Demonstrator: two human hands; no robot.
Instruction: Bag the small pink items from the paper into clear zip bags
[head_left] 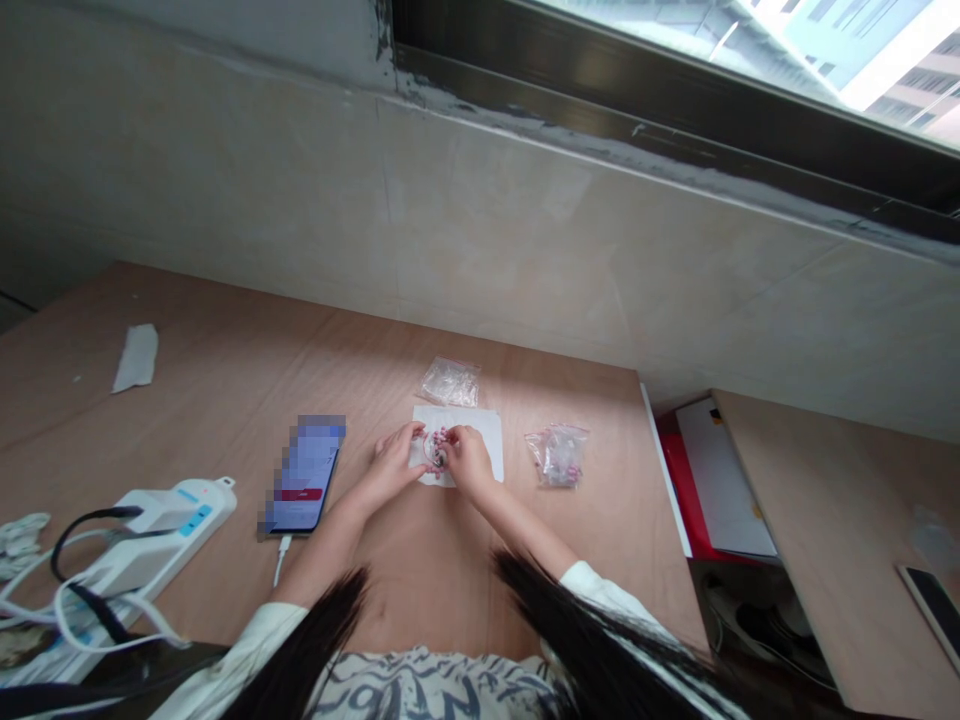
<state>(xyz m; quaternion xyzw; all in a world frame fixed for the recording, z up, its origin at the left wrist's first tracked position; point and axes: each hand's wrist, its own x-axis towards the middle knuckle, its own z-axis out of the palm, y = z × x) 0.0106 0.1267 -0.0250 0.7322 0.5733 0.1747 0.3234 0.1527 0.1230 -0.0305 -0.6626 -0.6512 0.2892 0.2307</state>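
Observation:
Small pink and dark beads (437, 440) lie in a loose cluster over a white sheet of paper (491, 440) on the wooden table. At the left of the beads, my left hand (394, 462) has its thumb and fingers curved round what looks like a clear bag or small container. My right hand (469, 462) reaches in from the right, its fingertips pinched together at the beads; what they hold is too small to name. A clear plastic bag (450, 382) lies behind the paper, and bags with pink beads (561, 457) lie to the right.
A phone (306, 478) with a white cable lies left of my hands. Farther left are a power strip (172, 540) with plugs and cables, and a white paper scrap (136, 357). Beyond the table's right edge, a red folder (686, 500) and papers show beside another table (832, 520).

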